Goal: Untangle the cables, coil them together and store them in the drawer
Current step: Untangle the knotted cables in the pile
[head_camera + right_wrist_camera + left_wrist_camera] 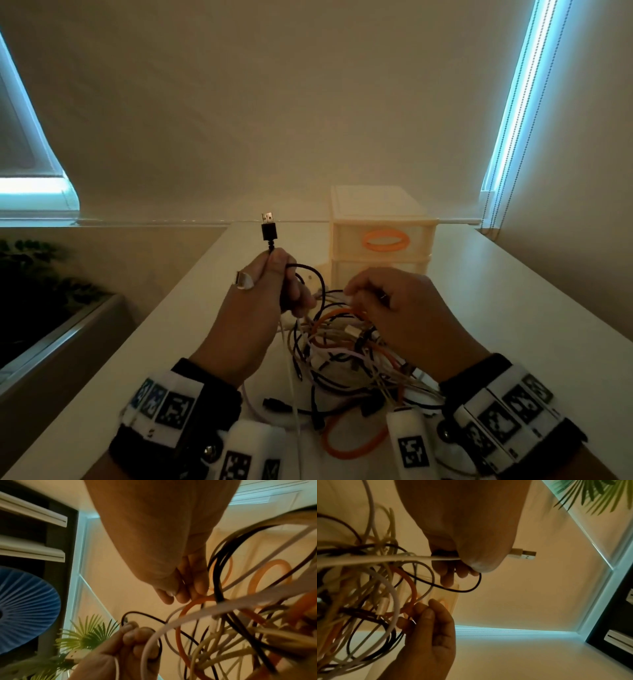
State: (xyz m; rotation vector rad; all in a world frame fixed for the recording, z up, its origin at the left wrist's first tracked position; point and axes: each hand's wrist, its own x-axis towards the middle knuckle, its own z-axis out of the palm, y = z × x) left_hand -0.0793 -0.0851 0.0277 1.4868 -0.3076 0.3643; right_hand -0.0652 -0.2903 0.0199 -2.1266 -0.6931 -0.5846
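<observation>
Nearest me the cable tangle (346,356) lies heaped on the white table (507,308), my right hand (404,308) pinching a strand in it, my left hand (270,291) gripping a black USB cable (269,229) and a white one, still untangling, so next I likely draw them free before the closed drawer unit (382,233) beyond.

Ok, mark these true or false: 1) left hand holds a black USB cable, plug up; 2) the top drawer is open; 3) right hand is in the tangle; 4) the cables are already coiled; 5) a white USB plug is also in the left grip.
1) True: the left hand holds the black USB cable.
2) False: the top drawer is closed.
3) True: the right hand pinches strands there.
4) False: the tangle is a loose mess.
5) True: the white USB plug sticks out.
</observation>
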